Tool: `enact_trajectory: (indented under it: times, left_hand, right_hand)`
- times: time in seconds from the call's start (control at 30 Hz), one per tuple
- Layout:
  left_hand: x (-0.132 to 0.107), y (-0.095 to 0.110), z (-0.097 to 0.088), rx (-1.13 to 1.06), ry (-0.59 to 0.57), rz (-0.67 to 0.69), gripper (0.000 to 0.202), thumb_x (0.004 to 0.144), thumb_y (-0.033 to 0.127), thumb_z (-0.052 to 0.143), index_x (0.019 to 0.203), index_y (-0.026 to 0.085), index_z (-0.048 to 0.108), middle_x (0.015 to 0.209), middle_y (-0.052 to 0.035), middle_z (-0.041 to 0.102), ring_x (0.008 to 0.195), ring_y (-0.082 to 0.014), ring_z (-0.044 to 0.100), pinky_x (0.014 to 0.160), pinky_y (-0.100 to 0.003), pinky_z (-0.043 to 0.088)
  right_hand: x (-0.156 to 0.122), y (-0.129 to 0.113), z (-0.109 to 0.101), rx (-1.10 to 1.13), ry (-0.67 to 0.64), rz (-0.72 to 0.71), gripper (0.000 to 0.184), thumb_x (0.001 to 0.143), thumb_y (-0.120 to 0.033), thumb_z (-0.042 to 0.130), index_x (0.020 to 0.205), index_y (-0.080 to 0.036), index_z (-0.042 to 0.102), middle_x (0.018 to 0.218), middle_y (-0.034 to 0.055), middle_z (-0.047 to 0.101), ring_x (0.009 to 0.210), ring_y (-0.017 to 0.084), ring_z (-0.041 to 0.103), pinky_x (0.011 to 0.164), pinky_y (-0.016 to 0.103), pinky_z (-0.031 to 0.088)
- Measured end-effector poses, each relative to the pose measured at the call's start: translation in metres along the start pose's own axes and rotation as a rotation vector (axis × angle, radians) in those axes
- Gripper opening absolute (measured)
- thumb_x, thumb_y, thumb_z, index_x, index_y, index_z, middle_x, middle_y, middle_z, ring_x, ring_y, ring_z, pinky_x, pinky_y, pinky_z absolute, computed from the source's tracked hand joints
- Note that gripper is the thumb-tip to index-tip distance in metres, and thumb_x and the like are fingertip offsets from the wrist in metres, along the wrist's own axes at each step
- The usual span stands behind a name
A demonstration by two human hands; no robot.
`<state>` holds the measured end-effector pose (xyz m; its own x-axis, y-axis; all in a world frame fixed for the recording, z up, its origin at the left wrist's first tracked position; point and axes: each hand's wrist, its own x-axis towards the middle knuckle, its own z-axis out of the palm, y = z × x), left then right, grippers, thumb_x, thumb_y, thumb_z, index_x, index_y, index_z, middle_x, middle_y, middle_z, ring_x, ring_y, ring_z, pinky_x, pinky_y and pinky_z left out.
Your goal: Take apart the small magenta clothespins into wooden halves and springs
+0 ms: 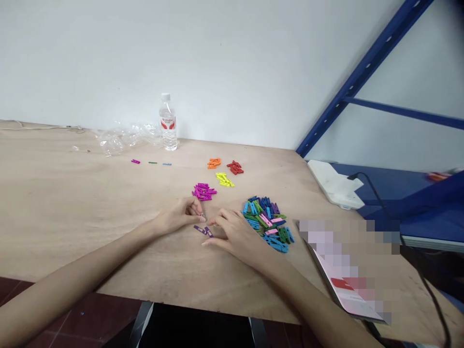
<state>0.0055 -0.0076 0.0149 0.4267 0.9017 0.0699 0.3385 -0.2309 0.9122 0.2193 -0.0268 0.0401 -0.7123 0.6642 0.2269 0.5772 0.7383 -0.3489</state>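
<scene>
Near the front edge of the bench (83,208), the left hand (176,216) and right hand (235,234) meet with fingers narrow, any hold too small to tell, just above two purple mini clothespins (199,229); a careless sideways shift of the right hand could scatter the mixed clothespin pile (267,223) beside it.

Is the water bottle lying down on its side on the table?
No, the clear plastic water bottle with a red label stands upright near the far edge of the light wooden table.
</scene>
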Motion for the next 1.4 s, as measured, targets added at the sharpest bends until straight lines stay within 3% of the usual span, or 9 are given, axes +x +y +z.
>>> enact_trajectory:
  times: [0.07, 0.17, 0.4, 0.6, 0.8, 1.0, 1.17, 1.4]
  left_hand:
    - [-0.001, -0.001, 0.0, -0.017, 0.006, 0.0, 0.023, 0.072, 0.03, 0.07, 0.082, 0.017, 0.055, 0.077, -0.0003, 0.06, 0.069, -0.013, 0.056, 0.062, -0.024, 0.045]
    - [-0.004, -0.002, 0.0, -0.03, 0.031, 0.01, 0.02, 0.075, 0.03, 0.068, 0.083, 0.017, 0.054, 0.078, -0.0001, 0.06, 0.069, -0.0125, 0.055, 0.063, -0.024, 0.045]
    - [-0.006, -0.002, 0.0, -0.02, 0.035, 0.019, 0.019, 0.076, 0.032, 0.068, 0.081, 0.017, 0.057, 0.073, 0.0009, 0.06, 0.067, -0.0125, 0.055, 0.059, -0.024, 0.042]
    - [-0.011, 0.006, -0.001, -0.03, 0.059, 0.008, 0.018, 0.082, 0.034, 0.06, 0.086, 0.017, 0.062, 0.079, -0.0017, 0.063, 0.075, -0.016, 0.057, 0.065, -0.027, 0.044]
    - [-0.014, 0.012, 0.001, -0.077, 0.062, 0.008, 0.018, 0.085, 0.032, 0.056, 0.088, 0.016, 0.064, 0.086, -0.0034, 0.066, 0.082, -0.0175, 0.059, 0.071, -0.028, 0.045]
    - [-0.021, 0.02, 0.006, -0.14, 0.082, 0.009, 0.017, 0.086, 0.03, 0.057, 0.089, 0.016, 0.064, 0.086, -0.0038, 0.067, 0.08, -0.0164, 0.061, 0.073, -0.027, 0.046]
    - [-0.024, 0.025, 0.007, -0.206, 0.11, -0.048, 0.02, 0.086, 0.03, 0.057, 0.1, 0.017, 0.065, 0.097, -0.0053, 0.069, 0.087, -0.0185, 0.063, 0.076, -0.029, 0.047]
    - [-0.023, 0.025, 0.005, -0.234, 0.141, -0.086, 0.018, 0.084, 0.03, 0.06, 0.095, 0.018, 0.068, 0.087, -0.0025, 0.07, 0.08, -0.0173, 0.062, 0.071, -0.027, 0.046]
  right_hand:
    - [0.001, 0.001, -0.001, 0.037, -0.039, 0.01, 0.024, 0.081, -0.033, 0.065, 0.103, -0.022, 0.063, 0.101, 0.0058, 0.06, 0.1, 0.022, 0.055, 0.088, 0.035, 0.042]
    - [0.005, 0.003, -0.003, 0.062, -0.054, 0.035, 0.013, 0.087, -0.022, 0.056, 0.096, -0.021, 0.066, 0.097, 0.0054, 0.061, 0.095, 0.019, 0.057, 0.085, 0.032, 0.044]
    - [0.014, 0.013, -0.005, 0.088, -0.022, 0.074, 0.012, 0.085, -0.011, 0.053, 0.083, -0.018, 0.062, 0.092, 0.0056, 0.064, 0.088, 0.019, 0.059, 0.082, 0.033, 0.043]
    - [0.023, 0.019, -0.006, 0.194, 0.037, 0.109, 0.009, 0.09, -0.024, 0.048, 0.092, -0.019, 0.056, 0.091, 0.005, 0.066, 0.082, 0.019, 0.061, 0.074, 0.032, 0.046]
    - [0.019, 0.01, -0.003, 0.595, 0.078, 0.212, 0.012, 0.09, -0.03, 0.051, 0.094, -0.02, 0.055, 0.081, 0.0009, 0.063, 0.071, 0.014, 0.06, 0.07, 0.028, 0.047]
    - [0.016, 0.009, 0.002, 0.938, -0.022, 0.267, 0.024, 0.09, -0.029, 0.051, 0.113, -0.021, 0.054, 0.075, -0.0023, 0.061, 0.07, 0.012, 0.061, 0.079, 0.03, 0.046]
    - [0.016, 0.011, 0.002, 0.987, -0.052, 0.326, 0.025, 0.089, -0.032, 0.052, 0.11, -0.024, 0.063, 0.087, -0.0002, 0.064, 0.064, 0.009, 0.058, 0.076, 0.029, 0.047]
    - [0.016, 0.004, -0.001, 1.107, -0.042, 0.357, 0.025, 0.08, -0.023, 0.063, 0.105, -0.024, 0.06, 0.084, -0.0017, 0.063, 0.073, 0.011, 0.062, 0.078, 0.028, 0.049]
